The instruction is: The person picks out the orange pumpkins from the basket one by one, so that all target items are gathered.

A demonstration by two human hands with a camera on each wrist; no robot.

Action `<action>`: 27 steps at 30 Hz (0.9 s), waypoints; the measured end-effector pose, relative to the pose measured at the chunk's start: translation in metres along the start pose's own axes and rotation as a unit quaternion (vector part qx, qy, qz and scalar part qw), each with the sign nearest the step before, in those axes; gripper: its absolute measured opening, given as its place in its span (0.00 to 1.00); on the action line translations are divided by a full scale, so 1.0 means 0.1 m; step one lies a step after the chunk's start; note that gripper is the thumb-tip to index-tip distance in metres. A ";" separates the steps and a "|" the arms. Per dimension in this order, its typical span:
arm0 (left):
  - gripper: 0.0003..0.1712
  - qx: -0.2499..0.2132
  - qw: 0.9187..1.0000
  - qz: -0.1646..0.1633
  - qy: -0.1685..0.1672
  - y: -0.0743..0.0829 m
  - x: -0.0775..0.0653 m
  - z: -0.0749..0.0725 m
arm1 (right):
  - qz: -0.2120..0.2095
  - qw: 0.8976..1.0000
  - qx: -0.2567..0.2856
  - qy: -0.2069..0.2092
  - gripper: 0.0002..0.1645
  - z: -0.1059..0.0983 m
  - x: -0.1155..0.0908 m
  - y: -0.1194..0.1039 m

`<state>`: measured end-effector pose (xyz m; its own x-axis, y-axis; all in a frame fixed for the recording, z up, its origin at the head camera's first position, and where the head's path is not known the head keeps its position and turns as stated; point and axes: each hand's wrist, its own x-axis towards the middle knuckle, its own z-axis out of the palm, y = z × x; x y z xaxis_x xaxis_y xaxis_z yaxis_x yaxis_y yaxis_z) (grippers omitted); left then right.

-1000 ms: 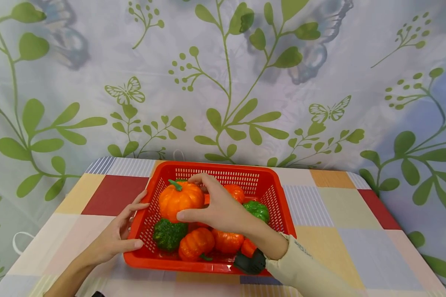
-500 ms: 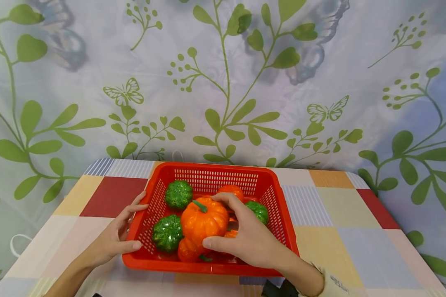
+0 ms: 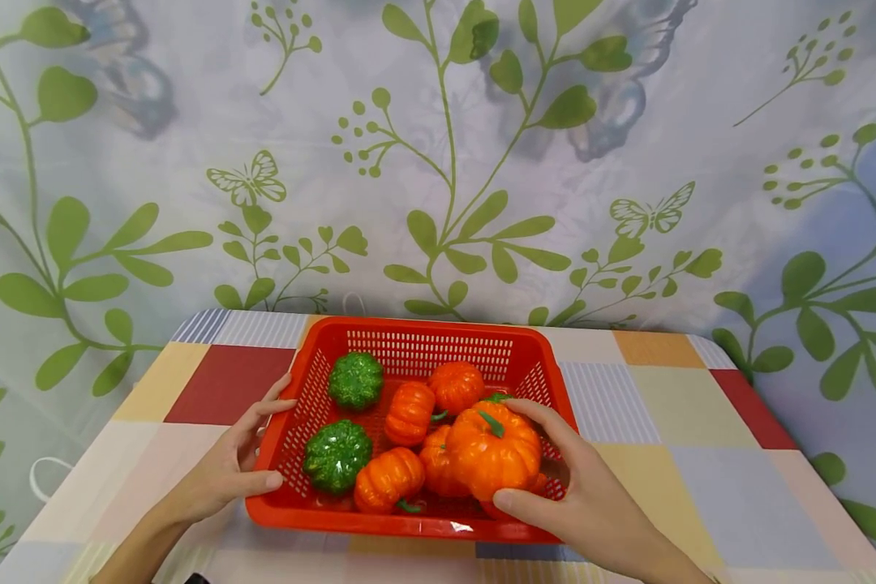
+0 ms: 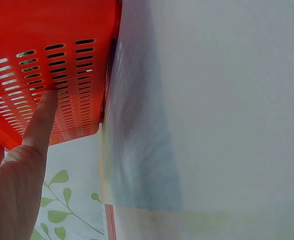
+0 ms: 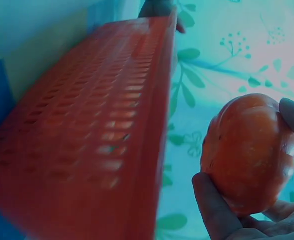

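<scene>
My right hand (image 3: 591, 495) grips a large orange toy pumpkin (image 3: 492, 450) with a green stem, fingers at its far side and thumb at its near side. It hangs above the right part of the red plastic basket (image 3: 401, 527); the right wrist view shows the pumpkin (image 5: 249, 155) raised over the rim. My left hand (image 3: 222, 466) rests against the basket's left rim, fingers and thumb spread. In the left wrist view a straight finger (image 4: 41, 122) touches the slotted side wall. Inside lie green pumpkins (image 3: 338, 456) and several smaller orange ones (image 3: 388, 480); the held pumpkin hides some.
The basket stands on a table under a patchwork cloth (image 3: 664, 487). A curtain (image 3: 438, 162) printed with leaves and butterflies hangs right behind the table. A white loop (image 3: 44, 477) shows at the table's left edge.
My right hand has carried the large orange pumpkin from the basket's left side to its right side, uncovering the green and small orange pumpkins on the left. The left hand has stayed at the rim.
</scene>
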<state>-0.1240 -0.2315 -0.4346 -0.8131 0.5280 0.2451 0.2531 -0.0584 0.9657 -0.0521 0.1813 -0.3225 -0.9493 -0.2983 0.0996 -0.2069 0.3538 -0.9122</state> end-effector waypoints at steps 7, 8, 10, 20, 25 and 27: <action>0.41 -0.008 1.000 -0.001 -0.001 0.01 0.00 0.00 | -0.005 0.999 0.010 0.033 0.39 -0.18 -0.15 0.15; 0.41 -0.009 1.000 -0.001 -0.001 0.01 0.00 0.00 | -0.005 0.999 0.004 0.039 0.38 -0.20 -0.16 0.16; 0.41 -0.008 1.000 -0.001 0.001 0.01 0.00 0.00 | -0.007 0.998 -0.012 0.054 0.38 -0.23 -0.18 0.19; 0.42 0.001 1.000 -0.002 0.003 -0.02 0.00 -0.01 | -0.009 0.996 -0.017 0.088 0.40 -0.38 -0.29 0.37; 0.42 0.001 1.000 -0.002 0.003 -0.03 -0.01 -0.02 | -0.007 0.993 -0.024 0.118 0.41 -0.49 -0.30 0.53; 0.42 0.001 1.000 -0.002 0.003 -0.03 -0.01 -0.02 | 0.004 0.992 -0.015 0.124 0.42 -0.55 -0.29 0.59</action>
<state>-0.1251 -0.2330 -0.4377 -0.8174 0.5229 0.2419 0.2514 -0.0540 0.9664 -0.0499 0.2594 -0.3579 -0.9791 -0.0705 0.1909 -0.2032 0.3833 -0.9010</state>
